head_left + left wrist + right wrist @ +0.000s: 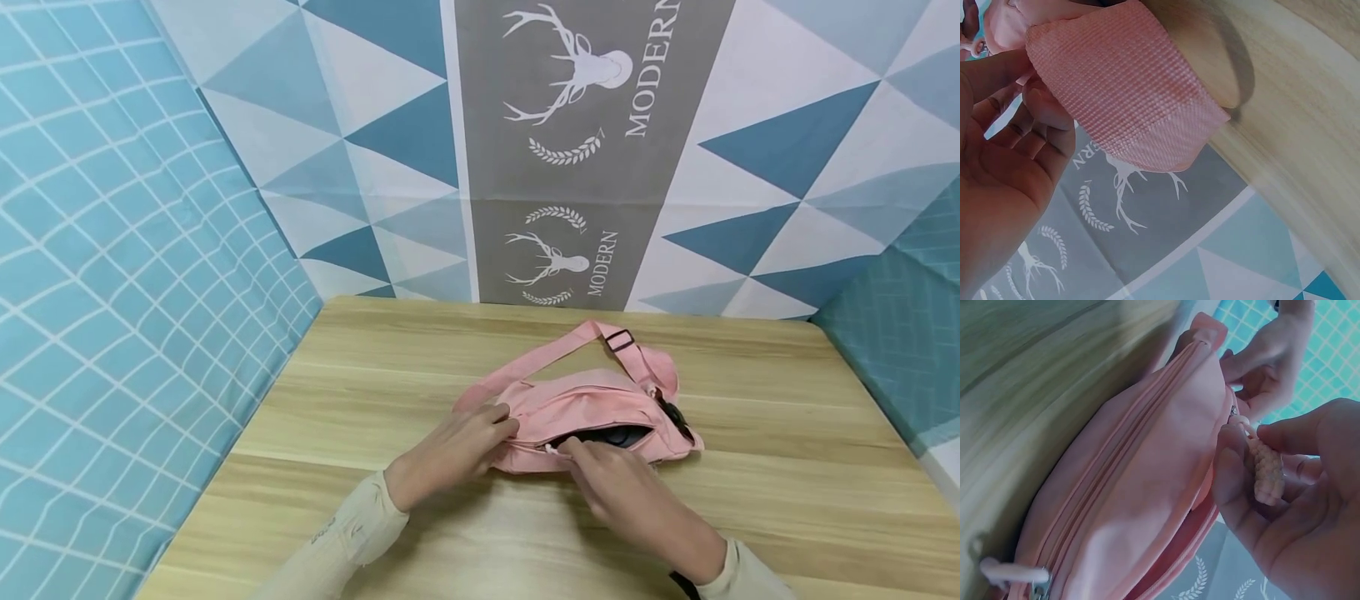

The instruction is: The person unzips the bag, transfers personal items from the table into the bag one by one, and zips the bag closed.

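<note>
A pink waist bag [577,400] lies on the wooden table with its front pocket partly unzipped. Something dark [622,435] shows inside the opening, too little of it to name. My left hand [461,442] pinches the bag's left end, beside the wide woven strap [1116,87] that fills much of the left wrist view. With thumb and fingers, my right hand [622,492] pinches the zipper pull [1267,469], a braided pale pink cord, at the pocket's left side. A second zipper pull [1013,572] hangs from another zipper, untouched.
Behind the bag the strap [540,358] loops across the table [360,375], with a dark slider buckle [620,340] on it. A black clip [675,417] sits at the bag's right end. Patterned cloth [390,150] rises behind the table, blue tiled cloth [112,250] at the left.
</note>
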Motion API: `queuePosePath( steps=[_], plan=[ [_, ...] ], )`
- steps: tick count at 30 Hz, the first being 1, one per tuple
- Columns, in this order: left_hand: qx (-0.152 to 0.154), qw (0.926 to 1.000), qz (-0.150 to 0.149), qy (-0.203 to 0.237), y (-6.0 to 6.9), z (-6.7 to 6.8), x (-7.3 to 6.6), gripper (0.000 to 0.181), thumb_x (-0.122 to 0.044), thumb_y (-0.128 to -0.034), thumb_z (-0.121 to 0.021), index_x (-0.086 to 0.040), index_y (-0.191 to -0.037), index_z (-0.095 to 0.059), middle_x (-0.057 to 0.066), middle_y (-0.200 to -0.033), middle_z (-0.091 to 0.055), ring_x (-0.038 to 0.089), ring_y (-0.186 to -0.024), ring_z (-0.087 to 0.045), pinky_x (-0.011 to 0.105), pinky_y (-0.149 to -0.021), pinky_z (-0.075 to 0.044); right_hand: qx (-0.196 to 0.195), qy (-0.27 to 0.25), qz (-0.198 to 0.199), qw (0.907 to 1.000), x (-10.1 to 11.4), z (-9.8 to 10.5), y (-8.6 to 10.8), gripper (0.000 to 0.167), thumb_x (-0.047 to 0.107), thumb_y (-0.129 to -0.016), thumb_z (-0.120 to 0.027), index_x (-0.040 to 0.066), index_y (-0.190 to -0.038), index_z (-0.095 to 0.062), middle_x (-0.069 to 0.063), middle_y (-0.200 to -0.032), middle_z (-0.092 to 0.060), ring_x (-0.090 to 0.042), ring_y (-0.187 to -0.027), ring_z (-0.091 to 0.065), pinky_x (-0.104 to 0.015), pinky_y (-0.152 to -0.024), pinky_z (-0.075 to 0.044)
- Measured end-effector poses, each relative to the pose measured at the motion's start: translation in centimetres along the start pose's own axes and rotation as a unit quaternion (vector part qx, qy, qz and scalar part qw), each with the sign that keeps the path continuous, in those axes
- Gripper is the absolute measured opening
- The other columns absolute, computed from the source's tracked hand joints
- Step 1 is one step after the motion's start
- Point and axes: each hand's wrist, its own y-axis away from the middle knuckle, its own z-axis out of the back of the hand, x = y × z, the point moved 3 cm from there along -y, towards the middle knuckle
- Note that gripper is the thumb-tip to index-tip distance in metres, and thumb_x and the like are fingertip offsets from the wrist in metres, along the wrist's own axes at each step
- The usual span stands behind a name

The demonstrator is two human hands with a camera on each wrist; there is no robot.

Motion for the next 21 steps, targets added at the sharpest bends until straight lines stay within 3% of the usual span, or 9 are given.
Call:
queuePosePath(
  steps=[10, 21],
  plan=[
    [0.002, 1.0, 0.006, -0.001, 0.0, -0.3, 0.2, 0.009, -0.011, -0.0905, -0.066, -0.016, -0.089, -0.059, -0.005, -0.085, -0.049, 0.011, -0.076, -0.045, 0.024, -0.066, -0.041, -0.006, 0.028, -0.036, 0.999, -1.9, 1.5, 2.1, 0.019, 0.005, -0.085, -0.071, 0.015, -0.094, -0.057, 0.014, -0.065, -0.044, 0.002, -0.056, -0.043, -0.018, -0.047, -0.035],
    [0.002, 0.9998, 0.02, 0.0, 0.2, -0.2, 1.0, 0.012, -0.006, -0.0886, -0.065, -0.016, -0.087, -0.06, -0.006, -0.083, -0.049, 0.011, -0.074, -0.044, 0.023, -0.066, -0.04, -0.019, 0.056, -0.064, 0.9962, -4.4, 2.8, 4.0, 0.019, 0.005, -0.084, -0.072, 0.016, -0.093, -0.06, 0.011, -0.072, -0.059, -0.001, -0.06, -0.052, -0.026, -0.049, -0.042]
  ],
)
